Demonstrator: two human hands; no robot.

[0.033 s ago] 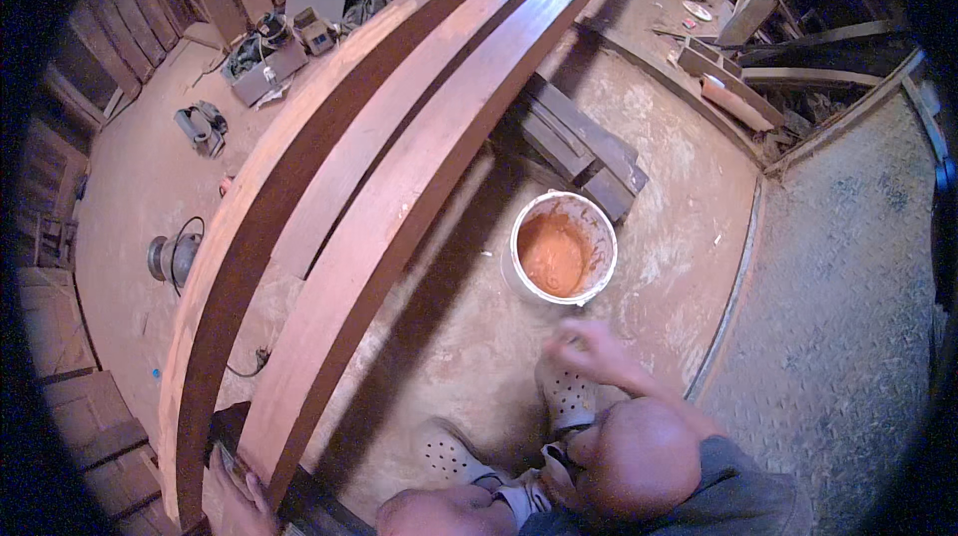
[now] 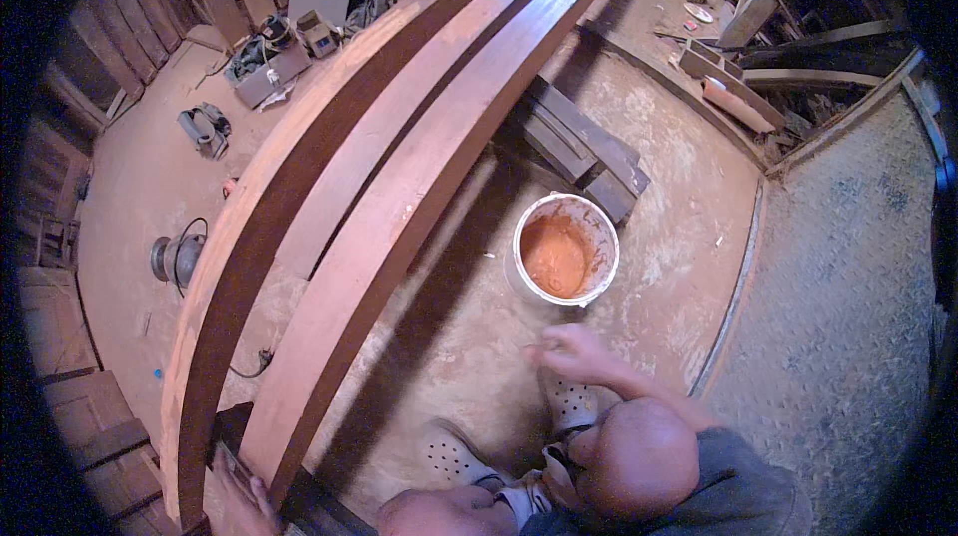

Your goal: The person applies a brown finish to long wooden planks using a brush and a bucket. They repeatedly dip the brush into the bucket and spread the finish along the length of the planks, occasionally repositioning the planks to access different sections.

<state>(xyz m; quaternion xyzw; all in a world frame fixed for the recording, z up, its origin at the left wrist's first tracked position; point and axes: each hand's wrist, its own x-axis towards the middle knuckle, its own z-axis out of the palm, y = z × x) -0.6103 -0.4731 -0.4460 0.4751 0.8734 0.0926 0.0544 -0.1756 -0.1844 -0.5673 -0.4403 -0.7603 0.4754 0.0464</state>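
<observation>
Three long reddish-brown curved wooden beams [image 2: 349, 286] run diagonally from the upper middle toward the lower left. My left hand [image 2: 239, 496] is at the near end of the beams, fingers curled at a flat piece I cannot make out. My right hand [image 2: 571, 349], blurred, has closed fingers around something small and unclear, just below a white bucket [image 2: 566, 295] with orange-brown paste inside. Below that hand are my knees and light perforated clogs [image 2: 454, 454].
Dark stacked timber [image 2: 584, 147] lies behind the bucket. Along the left are a grey machine with cord [image 2: 170, 259], tools [image 2: 207, 132], a box [image 2: 274, 77] and planks against the wall. Scrap wood [image 2: 738, 97] is piled upper right beside a textured grey panel [image 2: 828, 316].
My right hand has shifted slightly to the left. The whole view has moved a little, with the bucket appearing slightly right and lower.
</observation>
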